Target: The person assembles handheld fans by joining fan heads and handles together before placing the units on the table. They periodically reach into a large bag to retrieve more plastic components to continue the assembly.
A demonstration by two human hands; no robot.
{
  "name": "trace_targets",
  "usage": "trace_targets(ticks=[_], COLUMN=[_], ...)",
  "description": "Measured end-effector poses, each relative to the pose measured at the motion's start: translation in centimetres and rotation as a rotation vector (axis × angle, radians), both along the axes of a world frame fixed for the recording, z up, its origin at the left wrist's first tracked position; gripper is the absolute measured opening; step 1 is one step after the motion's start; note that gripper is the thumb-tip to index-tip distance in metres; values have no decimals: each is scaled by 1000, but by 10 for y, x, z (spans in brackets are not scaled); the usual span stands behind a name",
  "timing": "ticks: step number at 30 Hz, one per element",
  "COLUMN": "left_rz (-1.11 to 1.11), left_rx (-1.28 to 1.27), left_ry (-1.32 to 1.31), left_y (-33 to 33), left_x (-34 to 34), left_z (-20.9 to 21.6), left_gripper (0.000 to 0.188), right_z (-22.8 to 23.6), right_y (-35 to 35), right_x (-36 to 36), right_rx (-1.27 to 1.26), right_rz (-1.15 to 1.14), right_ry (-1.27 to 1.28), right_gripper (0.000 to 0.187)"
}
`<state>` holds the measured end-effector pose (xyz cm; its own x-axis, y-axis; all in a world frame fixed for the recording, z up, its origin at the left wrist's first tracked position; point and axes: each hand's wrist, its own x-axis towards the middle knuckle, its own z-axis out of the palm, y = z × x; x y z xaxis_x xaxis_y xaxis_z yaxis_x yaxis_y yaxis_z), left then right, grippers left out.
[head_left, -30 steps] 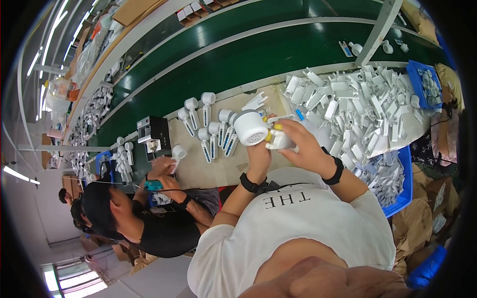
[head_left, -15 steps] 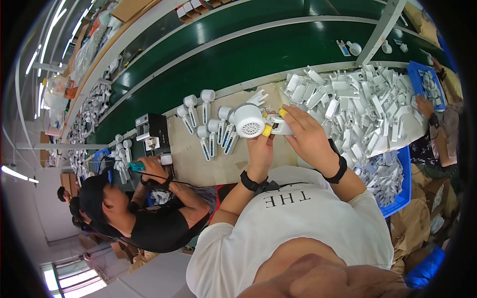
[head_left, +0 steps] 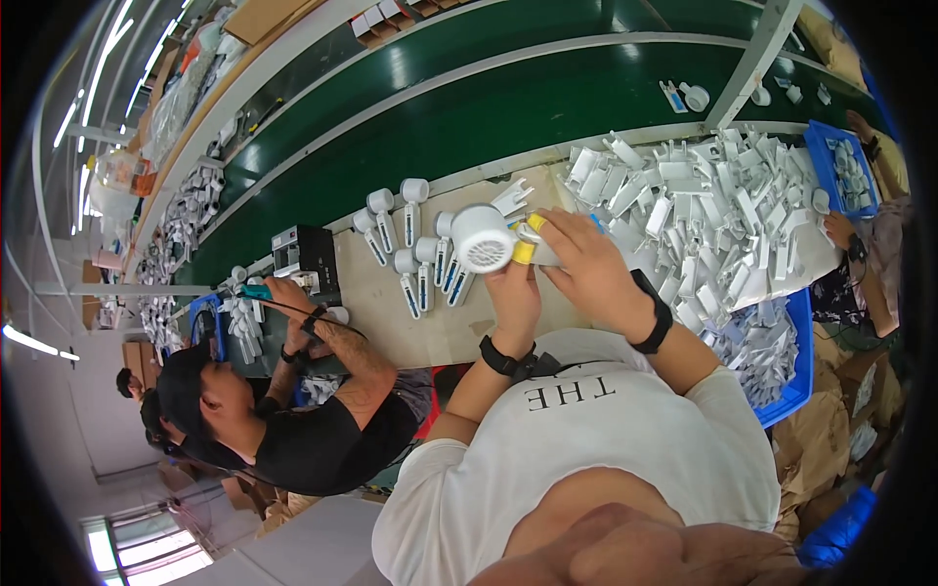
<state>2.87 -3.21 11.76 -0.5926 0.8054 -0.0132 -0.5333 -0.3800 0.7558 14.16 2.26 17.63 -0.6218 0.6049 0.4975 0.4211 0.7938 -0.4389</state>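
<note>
A white plastic device with a round, vented head (head_left: pixel 481 239) is held up over the worktable, between my two hands. My left hand (head_left: pixel 515 293) grips it from below, the thumb in a yellow finger cover pressed close to the head. My right hand (head_left: pixel 594 266) curls over the handle end, also with yellow on a fingertip. Fingers hide most of the handle and the joint. Just left of the device, several similar round-headed pieces (head_left: pixel 414 190) with blue-marked handles lie on the table. A loose white handle shell (head_left: pixel 512 196) lies behind it.
White plastic shells (head_left: pixel 703 210) are heaped to the right, above a blue bin (head_left: pixel 801 361) of small parts. A green conveyor (head_left: pixel 547 107) runs behind, with a metal post (head_left: pixel 752 68). At left, a co-worker (head_left: pixel 283 430) holds a teal tool (head_left: pixel 256 292) near a black box-shaped device (head_left: pixel 305 256).
The device has shifted slightly left and tilted in my hands, and my right hand has closed further over the handle. The co-worker's teal tool has moved up and left.
</note>
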Motion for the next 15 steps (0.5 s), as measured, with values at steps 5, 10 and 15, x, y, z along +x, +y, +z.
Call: trace_targets(ticks=[5,10,15], left_rz=[-48,-141,-155], left_rx=[92,121,114], left_ry=[-84,-66,-105], left_y=[-1,1,-1], left_x=[-9,-11,-13], left_z=[20,24,28], left_gripper=[29,26,25], right_z=[-19,-16,-19], right_y=[20,6,6], right_x=[27,26,22], right_rx=[-1219,-1310,-599], right_rz=[259,202,191], right_ry=[312,421,312], right_gripper=[40,23,26])
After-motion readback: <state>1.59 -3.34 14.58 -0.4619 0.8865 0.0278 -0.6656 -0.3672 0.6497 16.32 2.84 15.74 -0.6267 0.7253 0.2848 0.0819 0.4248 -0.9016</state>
